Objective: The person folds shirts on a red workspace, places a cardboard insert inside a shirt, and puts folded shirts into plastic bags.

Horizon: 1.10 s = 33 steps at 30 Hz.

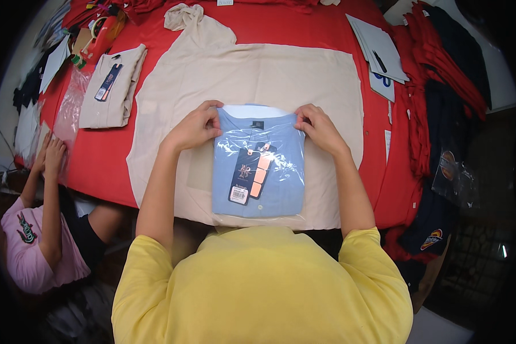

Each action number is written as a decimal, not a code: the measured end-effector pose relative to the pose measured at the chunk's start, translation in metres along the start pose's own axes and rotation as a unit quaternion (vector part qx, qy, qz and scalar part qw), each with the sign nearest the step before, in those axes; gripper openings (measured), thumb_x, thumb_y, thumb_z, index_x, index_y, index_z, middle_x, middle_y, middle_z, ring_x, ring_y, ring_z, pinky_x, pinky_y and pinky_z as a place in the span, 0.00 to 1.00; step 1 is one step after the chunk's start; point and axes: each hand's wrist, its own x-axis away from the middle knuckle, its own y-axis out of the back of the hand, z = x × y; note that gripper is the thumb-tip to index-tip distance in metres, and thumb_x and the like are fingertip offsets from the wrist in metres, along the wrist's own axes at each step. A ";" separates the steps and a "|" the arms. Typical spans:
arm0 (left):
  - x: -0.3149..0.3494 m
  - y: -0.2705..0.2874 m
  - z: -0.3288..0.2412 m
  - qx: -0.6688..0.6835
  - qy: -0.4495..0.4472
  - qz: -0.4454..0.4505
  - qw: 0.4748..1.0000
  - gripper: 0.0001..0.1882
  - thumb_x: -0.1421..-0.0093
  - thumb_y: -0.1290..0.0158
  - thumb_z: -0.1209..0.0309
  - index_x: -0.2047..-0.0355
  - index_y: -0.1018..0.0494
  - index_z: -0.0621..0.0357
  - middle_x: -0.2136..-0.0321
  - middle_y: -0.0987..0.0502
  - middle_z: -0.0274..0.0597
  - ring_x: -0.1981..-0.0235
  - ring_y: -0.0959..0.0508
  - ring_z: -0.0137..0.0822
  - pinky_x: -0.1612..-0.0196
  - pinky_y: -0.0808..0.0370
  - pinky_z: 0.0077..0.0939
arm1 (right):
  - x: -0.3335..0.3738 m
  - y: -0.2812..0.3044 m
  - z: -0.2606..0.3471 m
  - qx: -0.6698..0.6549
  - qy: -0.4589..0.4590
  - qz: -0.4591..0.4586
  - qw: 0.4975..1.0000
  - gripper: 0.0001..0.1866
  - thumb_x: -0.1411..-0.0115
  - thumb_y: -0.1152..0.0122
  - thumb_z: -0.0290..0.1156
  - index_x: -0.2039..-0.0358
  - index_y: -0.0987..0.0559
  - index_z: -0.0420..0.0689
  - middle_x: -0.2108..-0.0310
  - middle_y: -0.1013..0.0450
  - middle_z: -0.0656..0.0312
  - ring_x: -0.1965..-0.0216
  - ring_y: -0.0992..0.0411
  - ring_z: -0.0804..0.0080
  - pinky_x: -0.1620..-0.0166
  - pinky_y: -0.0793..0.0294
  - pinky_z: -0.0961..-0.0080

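A folded light blue shirt lies in a clear plastic bag in front of me, its collar end away from me. Dark hang tags with orange and white stickers rest on the shirt's front. At the bag's far left corner, my left hand pinches the plastic edge. The far right corner is pinched by my right hand. Between the two hands a white strip shows inside the collar. Beneath the bag spreads a beige garment, laid flat on the red-covered table.
A folded beige shirt with a tag lies at the left, near a red tape dispenser. Another person's hands touch clear plastic. White cards, a black pen and red garments are at the right.
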 end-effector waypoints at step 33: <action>-0.086 0.005 -0.006 -0.064 0.053 -0.106 0.991 0.16 0.45 0.45 0.62 0.61 0.26 0.60 0.72 0.20 0.47 0.69 0.20 0.42 0.64 0.27 0.32 | 0.004 -0.012 -0.009 -0.155 -0.111 -0.151 0.970 0.06 0.35 0.53 0.30 0.62 0.31 0.41 0.70 0.24 0.59 0.66 0.27 0.77 0.60 0.29 0.82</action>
